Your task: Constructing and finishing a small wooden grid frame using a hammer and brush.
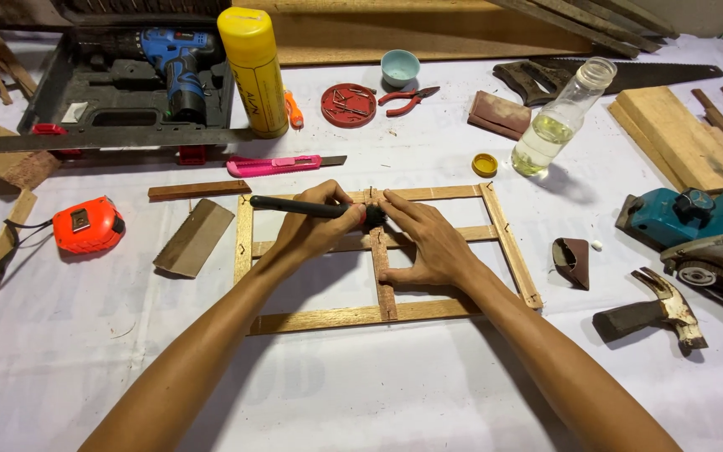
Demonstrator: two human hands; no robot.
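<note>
1. Black-handled tool [307, 207]: lies nearly level above the top rail of the wooden frame [512, 247], long axis left to right, working end pointing right toward the centre strip.
2. Left hand [315, 226]: wrapped closed around the handle, apparently to steady it.
3. Right hand [424, 243]: fingers spread flat, gripping nothing, seemingly pinning the joint.
4. Frame: flat on the white table [378, 393], longer side left to right.
5. Surround: tape measure [87, 224] left, hammer [654, 311] right.

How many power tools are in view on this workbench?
2. A blue cordless drill lies in its open black case at top left; a teal electric planer sits at the right edge, partly cut off. Others may be out of frame.
</note>
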